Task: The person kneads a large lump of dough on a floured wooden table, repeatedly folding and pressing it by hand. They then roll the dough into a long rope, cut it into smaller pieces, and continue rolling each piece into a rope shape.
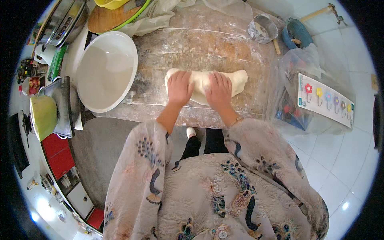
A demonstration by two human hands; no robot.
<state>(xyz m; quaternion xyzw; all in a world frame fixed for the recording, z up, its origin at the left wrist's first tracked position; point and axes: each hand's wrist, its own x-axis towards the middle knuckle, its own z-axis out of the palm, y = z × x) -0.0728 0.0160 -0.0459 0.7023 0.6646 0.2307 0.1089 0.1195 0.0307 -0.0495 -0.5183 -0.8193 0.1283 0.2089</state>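
A long, pale lump of dough (pixel 238 81) lies crosswise on a floured wooden board (pixel 192 46) in front of me. My left hand (pixel 180 88) presses on its left part, fingers curved over the top toward the far edge. On the middle of the dough rests my right hand (pixel 219 91), its fingers bent over it in the same way. The dough bulges between the hands and sticks out past the right one. My palms and fingertips hide part of it. Traces of flour streak the board around the dough.
A large white basin (pixel 107 72) stands at the board's left. At the far right are a metal tin (pixel 262 29) with a wooden-handled tool and a blue basket (pixel 297 34). A card of flower-shaped hooks (pixel 326 100) lies on plastic-covered things on the right.
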